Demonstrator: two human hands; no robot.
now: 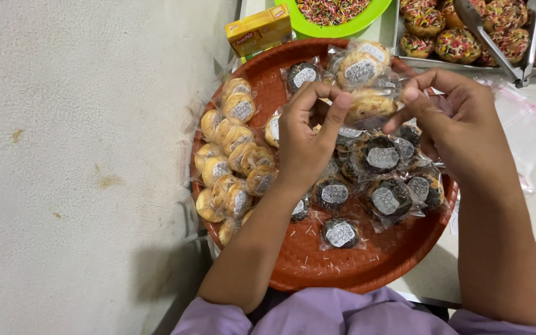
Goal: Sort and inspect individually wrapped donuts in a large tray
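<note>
Over a round orange woven tray (317,263), my left hand (305,139) and my right hand (451,127) pinch the two ends of one clear plastic packet (367,102) holding pale cookies. The packet hangs just above the tray's far middle. Below it lie several packets of dark chocolate cookies (383,177) with round silver stickers. More packets of pale cookies (234,158) are stacked along the tray's left side.
A metal tray of sprinkle-topped cookies (460,37) with metal tongs (497,43) sits at the far right. A green bowl of coloured sprinkles (333,12) and a yellow box (259,31) stand behind the orange tray. Empty clear bags (525,124) lie to the right. Pale floor spreads left.
</note>
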